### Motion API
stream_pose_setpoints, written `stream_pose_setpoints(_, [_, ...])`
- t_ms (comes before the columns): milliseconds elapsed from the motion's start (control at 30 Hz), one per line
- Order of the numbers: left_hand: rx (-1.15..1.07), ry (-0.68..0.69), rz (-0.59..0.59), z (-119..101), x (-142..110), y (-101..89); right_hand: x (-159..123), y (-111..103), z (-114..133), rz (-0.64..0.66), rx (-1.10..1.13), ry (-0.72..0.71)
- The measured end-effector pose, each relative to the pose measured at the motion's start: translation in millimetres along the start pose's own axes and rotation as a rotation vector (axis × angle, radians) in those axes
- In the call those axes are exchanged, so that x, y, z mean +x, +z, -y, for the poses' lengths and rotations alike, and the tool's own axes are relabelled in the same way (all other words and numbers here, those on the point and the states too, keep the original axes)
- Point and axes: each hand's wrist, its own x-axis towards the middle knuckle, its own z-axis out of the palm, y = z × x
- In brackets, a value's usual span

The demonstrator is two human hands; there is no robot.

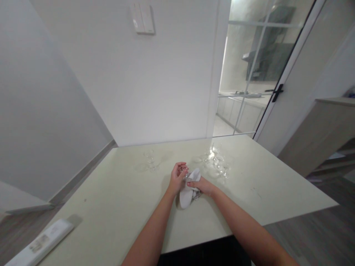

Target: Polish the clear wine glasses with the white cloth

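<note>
My left hand [177, 176] is closed around a small clear glass [184, 172], held just above the pale table [116, 207]. My right hand [200, 184] grips a white cloth [188, 191] pressed against that glass; the cloth hangs down to the tabletop. Both hands meet near the middle of the table. A clear stemmed glass [149, 161] stands to the left behind the hands. Several more clear glasses [216, 164] stand to the right behind them.
A white remote-like bar [41, 242] lies at the table's front left corner. A white wall with a switch plate [142, 18] rises behind the table. A glass door with a black handle [277, 92] stands at the right, beside a wooden cabinet [321, 133].
</note>
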Motion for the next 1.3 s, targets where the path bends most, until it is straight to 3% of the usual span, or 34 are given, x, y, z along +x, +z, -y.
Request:
stream_pose_setpoints(233, [-0.084, -0.011, 0.079, 1, -1, -2.2, 1, -1, -3, -0.022, -0.007, -0.008])
stream_pose_setpoints(433, [0.024, -0.01, -0.036, 1, 1, 2.5, -1, 0, -2, -0.021, -0.02, 0.0])
stream_pose_setpoints(533, [-0.039, -0.06, -0.052, 1, 2, 2.6, 0, -1, -2, -0.042, -0.008, -0.002])
stream_pose_setpoints(767, [-0.104, -0.184, 0.019, 3, 3, -1.7, 2, -1, -7, -0.076, 0.028, -0.011])
stream_pose_setpoints(1000, [0.038, -0.268, 0.223, 7, -3, 1.2, 5, -8, -23, -0.171, -0.032, 0.01])
stream_pose_setpoints(1300, [0.043, -0.204, 0.192, 7, 0, 1.5, 3, -8, -17, -0.174, -0.066, 0.08])
